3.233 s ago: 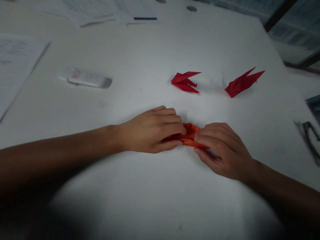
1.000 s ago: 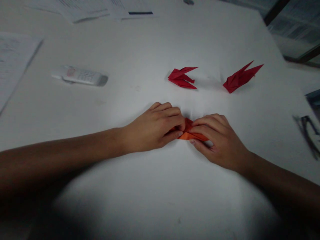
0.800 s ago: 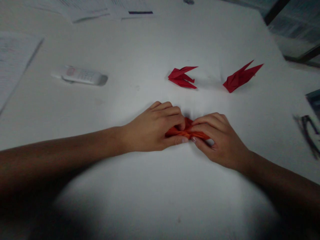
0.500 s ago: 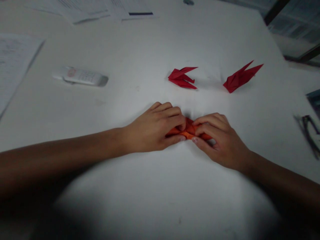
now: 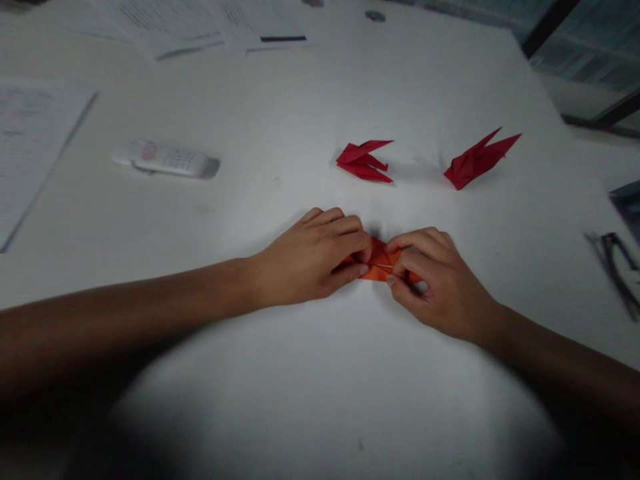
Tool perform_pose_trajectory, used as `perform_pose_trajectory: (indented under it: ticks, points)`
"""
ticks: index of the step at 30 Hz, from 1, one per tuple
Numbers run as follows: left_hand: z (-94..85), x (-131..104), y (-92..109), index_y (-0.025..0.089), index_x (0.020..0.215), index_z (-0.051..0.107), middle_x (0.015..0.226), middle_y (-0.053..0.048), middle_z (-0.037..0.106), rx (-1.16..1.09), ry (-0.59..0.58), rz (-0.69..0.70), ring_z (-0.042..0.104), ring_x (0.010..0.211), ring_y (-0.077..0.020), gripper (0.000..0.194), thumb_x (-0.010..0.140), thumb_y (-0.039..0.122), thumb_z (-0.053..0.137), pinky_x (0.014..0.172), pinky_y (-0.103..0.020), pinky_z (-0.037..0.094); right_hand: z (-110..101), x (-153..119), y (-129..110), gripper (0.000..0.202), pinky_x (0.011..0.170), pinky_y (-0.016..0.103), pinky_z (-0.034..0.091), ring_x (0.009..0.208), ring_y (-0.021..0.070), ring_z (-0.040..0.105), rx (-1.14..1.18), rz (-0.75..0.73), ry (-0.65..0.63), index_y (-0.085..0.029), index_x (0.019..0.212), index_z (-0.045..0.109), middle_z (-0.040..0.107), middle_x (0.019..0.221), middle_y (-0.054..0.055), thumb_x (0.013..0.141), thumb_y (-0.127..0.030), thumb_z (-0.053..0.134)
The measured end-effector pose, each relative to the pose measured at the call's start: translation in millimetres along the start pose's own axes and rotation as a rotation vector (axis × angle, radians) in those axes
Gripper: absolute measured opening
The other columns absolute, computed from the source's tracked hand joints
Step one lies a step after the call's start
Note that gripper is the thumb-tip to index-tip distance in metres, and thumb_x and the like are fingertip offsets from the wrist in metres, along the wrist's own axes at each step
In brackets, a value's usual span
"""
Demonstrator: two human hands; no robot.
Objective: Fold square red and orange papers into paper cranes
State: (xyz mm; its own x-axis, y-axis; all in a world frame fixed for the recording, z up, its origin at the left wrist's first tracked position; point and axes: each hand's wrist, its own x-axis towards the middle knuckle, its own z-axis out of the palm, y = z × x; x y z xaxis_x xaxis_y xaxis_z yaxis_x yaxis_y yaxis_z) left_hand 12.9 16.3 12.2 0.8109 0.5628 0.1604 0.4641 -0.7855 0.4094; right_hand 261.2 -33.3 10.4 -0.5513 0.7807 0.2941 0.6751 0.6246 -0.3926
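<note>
A folded piece of orange origami paper [image 5: 379, 272] lies on the white table [image 5: 250, 387] between my two hands. My left hand [image 5: 330, 252] presses over its left part, fingers curled and thumb at the near edge. On the right end, my right hand [image 5: 435, 280] pinches the paper between thumb and fingers. A narrow pale slit shows along the middle of the paper; much of both ends is hidden under my fingers. Beyond my hands sit two red folded paper figures with pointed tips, one nearer the middle [image 5: 365, 161] and one to the right [image 5: 480, 160].
A white tube-like item [image 5: 173, 160] lies to the left. Printed sheets [image 5: 40, 147] are at the left edge, with more papers [image 5: 170, 23] at the back. Black-handled scissors, as they appear, [image 5: 620, 267] lie far right. A small dark disc [image 5: 375, 16] is near the far edge.
The near flap of the orange paper now lies flatter, with a slit showing along the middle. My left thumb has drawn back slightly to the left. The view has tilted a little.
</note>
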Motion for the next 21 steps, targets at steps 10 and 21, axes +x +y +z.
perform_pose_trajectory:
  ticks: [10,21]
  points:
    - [4.2,-0.7,-1.4,0.016,0.144,0.047,0.131,-0.011,0.065,-0.061,0.076,-0.05,0.054,0.118,-0.0286,0.056,0.095,0.034,0.067,0.106,-0.043,0.042,1.7,-1.2,1.3,0.056,0.1,0.05,0.047,0.114,0.0316,0.061,0.008,0.089,-0.001,-0.019,0.138,0.054,0.069,0.127,0.012,0.084,-0.017,0.068]
    - [3.6,-3.3,-2.0,0.021,0.132,0.052,0.12,-0.006,0.068,-0.107,0.058,-0.047,0.06,0.112,-0.0249,0.04,0.097,0.032,0.067,0.098,-0.04,0.042,5.1,-2.2,0.5,0.047,0.099,0.047,0.046,0.11,0.0276,0.062,0.024,-0.015,0.017,-0.022,0.133,0.062,0.073,0.121,0.007,0.087,-0.013,0.066]
